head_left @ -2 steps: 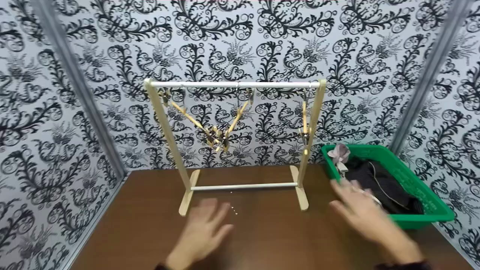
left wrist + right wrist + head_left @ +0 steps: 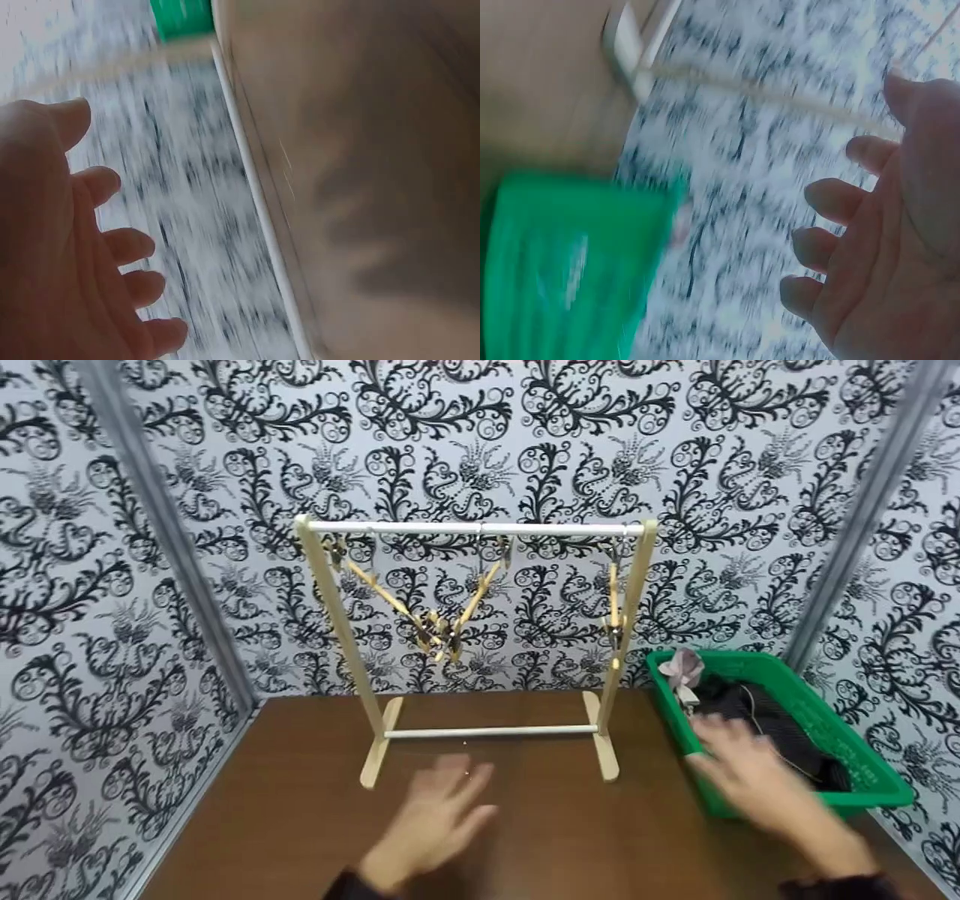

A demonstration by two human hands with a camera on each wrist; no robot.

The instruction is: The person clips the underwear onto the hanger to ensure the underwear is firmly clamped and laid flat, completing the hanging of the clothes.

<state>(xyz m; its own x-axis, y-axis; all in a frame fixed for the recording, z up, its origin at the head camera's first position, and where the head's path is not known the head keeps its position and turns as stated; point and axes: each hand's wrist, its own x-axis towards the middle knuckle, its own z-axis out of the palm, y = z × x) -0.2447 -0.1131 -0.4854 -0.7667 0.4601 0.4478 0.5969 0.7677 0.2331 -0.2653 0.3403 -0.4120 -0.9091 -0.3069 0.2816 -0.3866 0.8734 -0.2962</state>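
Observation:
My left hand hovers over the brown table in front of the rack, its fingers spread and holding nothing. My right hand, also with nothing in it, is held out at the near left side of a green basket; whether it touches the rim I cannot tell. In the left wrist view the fingers are loosely bent, and the right wrist view shows the fingers likewise. Dark cloth lies inside the basket, with a pale pinkish fabric piece at its far left corner.
A wooden rack with white rods stands at the table's back. Several wooden hangers dangle from its top rod at slanted angles, one near the right post. Patterned wall panels enclose the table. Tiny bright specks show near the left hand.
Both hands have shifted a little to the right, the right one further over the basket's near left side. The head view has moved slightly; rack and hangers look the same.

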